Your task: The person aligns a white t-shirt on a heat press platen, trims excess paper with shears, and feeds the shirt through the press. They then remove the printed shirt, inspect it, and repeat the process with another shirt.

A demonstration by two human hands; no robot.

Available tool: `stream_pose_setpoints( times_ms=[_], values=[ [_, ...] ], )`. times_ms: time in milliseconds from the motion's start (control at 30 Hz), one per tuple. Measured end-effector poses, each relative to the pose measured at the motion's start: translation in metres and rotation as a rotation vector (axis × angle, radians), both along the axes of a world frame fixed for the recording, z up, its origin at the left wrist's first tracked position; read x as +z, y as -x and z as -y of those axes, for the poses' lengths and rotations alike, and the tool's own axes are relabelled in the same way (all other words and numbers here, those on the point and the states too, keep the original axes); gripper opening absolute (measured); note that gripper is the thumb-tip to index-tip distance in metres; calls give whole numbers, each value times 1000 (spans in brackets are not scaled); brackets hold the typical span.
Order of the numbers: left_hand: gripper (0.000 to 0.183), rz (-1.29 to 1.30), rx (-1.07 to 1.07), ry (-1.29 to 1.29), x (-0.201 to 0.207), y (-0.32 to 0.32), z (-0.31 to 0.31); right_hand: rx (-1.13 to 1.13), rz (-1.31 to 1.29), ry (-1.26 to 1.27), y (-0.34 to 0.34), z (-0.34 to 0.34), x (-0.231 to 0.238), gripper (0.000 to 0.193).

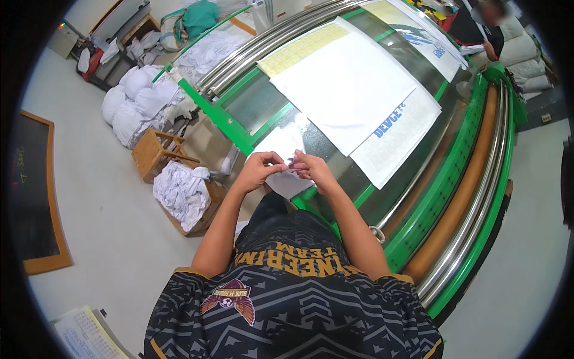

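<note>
My left hand [260,172] and my right hand [317,171] meet close together at the near left corner of a green-framed machine table [239,137]. Both are closed in a pinch, thumbs against fingertips. Between them is a small thin piece with a dark mark, too small to name. Beneath my hands lies a white sheet [281,142], partly covered by them. Farther right on the table, a larger white sheet [350,78] overlaps a white piece with blue lettering [391,140].
Shiny metal rollers [263,39] run along the table's far left, and a brown roller [463,185] along its right. Crumpled white cloth [182,194] fills a box beside a wooden stool [152,155] and white bundles [137,99]. Another person [472,30] stands at the far right.
</note>
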State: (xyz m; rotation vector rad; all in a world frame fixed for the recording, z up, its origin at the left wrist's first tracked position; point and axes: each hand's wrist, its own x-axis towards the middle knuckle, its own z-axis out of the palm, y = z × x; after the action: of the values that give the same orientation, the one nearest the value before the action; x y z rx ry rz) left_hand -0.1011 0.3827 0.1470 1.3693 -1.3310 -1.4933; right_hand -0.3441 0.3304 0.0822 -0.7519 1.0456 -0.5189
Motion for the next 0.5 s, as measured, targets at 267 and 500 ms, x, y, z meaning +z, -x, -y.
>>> stream_pose_setpoints(
  times_ms=[267, 500],
  values=[
    [17, -129, -44, -134, 29, -31, -25, -167, 40, 175, -25, -17, 1, 36],
    [17, -233, 118, -21, 72, -50, -26, 157, -44, 475, -19, -19, 19, 36]
  ],
)
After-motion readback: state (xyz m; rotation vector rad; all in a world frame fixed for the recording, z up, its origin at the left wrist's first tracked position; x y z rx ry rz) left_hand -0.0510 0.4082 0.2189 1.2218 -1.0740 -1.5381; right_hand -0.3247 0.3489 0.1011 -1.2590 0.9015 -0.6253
